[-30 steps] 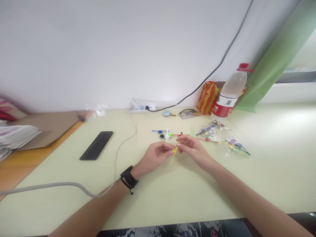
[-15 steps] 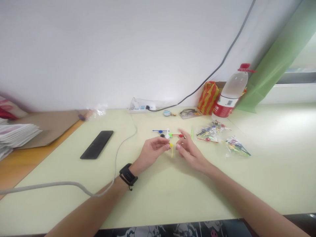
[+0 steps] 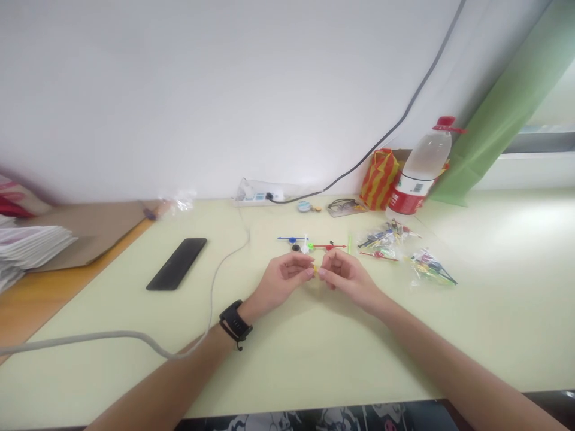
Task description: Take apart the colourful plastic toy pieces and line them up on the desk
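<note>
Between the fingertips of both hands is a small yellow arrow spinner (image 3: 315, 270), mostly hidden by the fingers. My left hand (image 3: 283, 279), with a black watch on its wrist, pinches it from the left. My right hand (image 3: 348, 276) closes on it from the right with thumb and index finger. Just beyond the hands lie a blue arrow spinner (image 3: 292, 240), a red arrow spinner (image 3: 329, 246), a white arrow piece (image 3: 305, 246), a black round piece (image 3: 296, 248), a green round piece (image 3: 311, 246) and a thin green stick-like piece (image 3: 349, 243).
Two clear bags of coloured spinner parts (image 3: 381, 236) lie to the right. Behind stand a large bottle (image 3: 411, 188) and a striped bag (image 3: 378, 179). A black phone (image 3: 176, 264) and a grey cable (image 3: 148, 341) are at left. A power strip (image 3: 258, 197) sits against the wall.
My right hand has come in to the left and now grips the yellow spinner together with my left hand. The yellow pointer that hung downward no longer shows. The red spinner is uncovered.
</note>
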Motion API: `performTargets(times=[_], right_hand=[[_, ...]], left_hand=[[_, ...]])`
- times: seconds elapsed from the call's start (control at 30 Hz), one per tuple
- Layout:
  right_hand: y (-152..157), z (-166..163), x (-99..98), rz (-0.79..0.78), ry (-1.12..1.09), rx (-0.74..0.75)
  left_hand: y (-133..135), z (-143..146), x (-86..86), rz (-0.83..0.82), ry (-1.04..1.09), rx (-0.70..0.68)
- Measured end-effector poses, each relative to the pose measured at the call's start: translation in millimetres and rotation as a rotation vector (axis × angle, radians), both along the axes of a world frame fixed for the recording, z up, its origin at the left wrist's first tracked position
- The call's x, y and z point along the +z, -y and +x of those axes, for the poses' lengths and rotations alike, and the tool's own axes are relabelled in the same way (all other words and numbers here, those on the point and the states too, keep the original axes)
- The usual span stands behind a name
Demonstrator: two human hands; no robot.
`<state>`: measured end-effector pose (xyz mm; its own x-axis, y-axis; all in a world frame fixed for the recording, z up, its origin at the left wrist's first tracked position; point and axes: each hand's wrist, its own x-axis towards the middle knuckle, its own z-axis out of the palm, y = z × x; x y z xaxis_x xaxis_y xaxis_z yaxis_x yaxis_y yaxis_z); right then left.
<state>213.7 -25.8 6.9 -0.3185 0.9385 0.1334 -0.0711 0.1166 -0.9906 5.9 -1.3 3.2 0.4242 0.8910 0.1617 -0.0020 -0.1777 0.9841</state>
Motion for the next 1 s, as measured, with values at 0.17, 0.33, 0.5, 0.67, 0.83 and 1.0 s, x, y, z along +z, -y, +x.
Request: performTargets(times=[0.17,0.33,0.5,0.67,0.83,1.0], right_hand=[[-3.0,-0.6,-4.8,0.003,-0.007,0.008],[-1.4,-0.2,-4.4,0.034,0.007,-0.016],[2.6,1.0,-5.0,0.126,0.09,-0.104],[2.3,-0.1,-10.3,0.094,0.056,-0.094],[-2.1,7.5,-10.7,0.053,0.103,-0.015],[-3.7,10.6,-5.9,-0.004,-0.013,0.008]], left_hand=[[2.9,2.0,0.9,-0.013,0.01,-0.067],[1.1,1.5,-1.4,-0.027,0.036,-0.026],[-3.2,-2.6,-3.5,-0.072,0.06,0.027],[-3.8,-2.9,-2.8,-0.101,0.088,0.002],[-4.7,-1.5,-3.8,-0.099,0.1,0.024],[-7.3,-2.0,-3.3,-0.09,0.112,0.047]])
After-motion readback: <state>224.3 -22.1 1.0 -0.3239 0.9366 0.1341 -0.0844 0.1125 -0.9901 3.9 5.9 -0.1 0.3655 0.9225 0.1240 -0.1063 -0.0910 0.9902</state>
